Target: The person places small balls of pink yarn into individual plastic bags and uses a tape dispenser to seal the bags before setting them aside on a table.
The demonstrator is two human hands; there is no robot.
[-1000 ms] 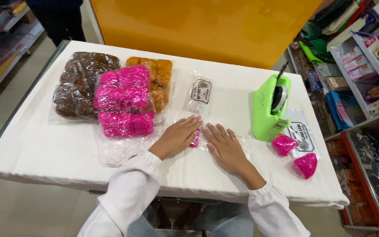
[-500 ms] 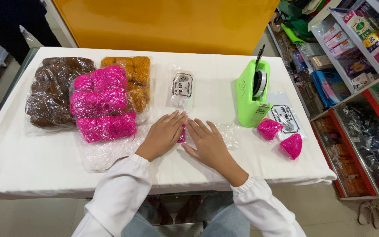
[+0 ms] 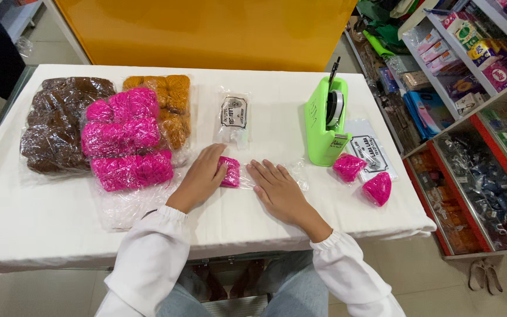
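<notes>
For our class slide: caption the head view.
Left hand on a pink yarn bundle, right hand flattening a clear bag.

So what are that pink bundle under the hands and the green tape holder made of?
The pink bundle looks like soft yarn or netted fibre, matte and fuzzy, in a clear glossy plastic bag that crinkles and glints. The tape holder seems hard moulded plastic, smooth with a slight sheen.
</notes>
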